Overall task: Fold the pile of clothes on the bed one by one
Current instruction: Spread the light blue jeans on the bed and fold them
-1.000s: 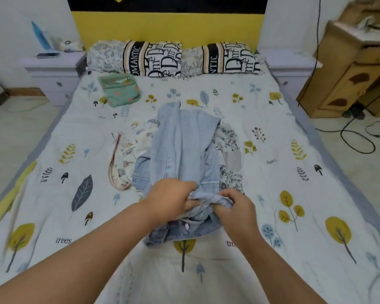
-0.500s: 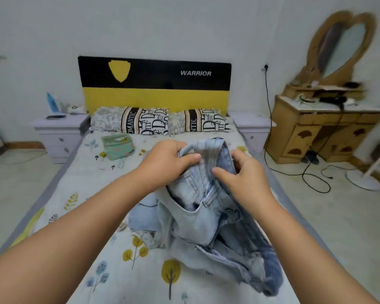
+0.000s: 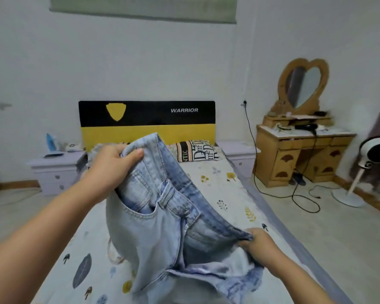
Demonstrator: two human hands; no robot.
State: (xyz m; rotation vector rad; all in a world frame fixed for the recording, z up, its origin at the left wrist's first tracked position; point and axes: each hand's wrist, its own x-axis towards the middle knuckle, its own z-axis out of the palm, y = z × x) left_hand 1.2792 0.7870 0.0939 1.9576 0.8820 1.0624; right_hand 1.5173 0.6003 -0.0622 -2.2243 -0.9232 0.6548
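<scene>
- The bed (image 3: 224, 189) is stretching from the headboard (image 3: 146, 123) toward the near edge, with a pillow (image 3: 195, 150) lying at its head end.
- The jeans (image 3: 162, 227) are hanging lifted above the bed's middle, their lower part trailing toward the near edge.
- The left hand (image 3: 112, 165) is clamping its grip on the waistband's raised end.
- The right hand (image 3: 258, 245) is pinching the waistband's lower end, nearer the bed's right edge.

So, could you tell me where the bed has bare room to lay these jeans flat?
The widest free patch of sheet lies between the pillow and the right hand, out to the bed's right edge. A narrower strip lies below the left forearm. Under the jeans, which the left hand also grips, other clothing peeks out: crowded.
</scene>
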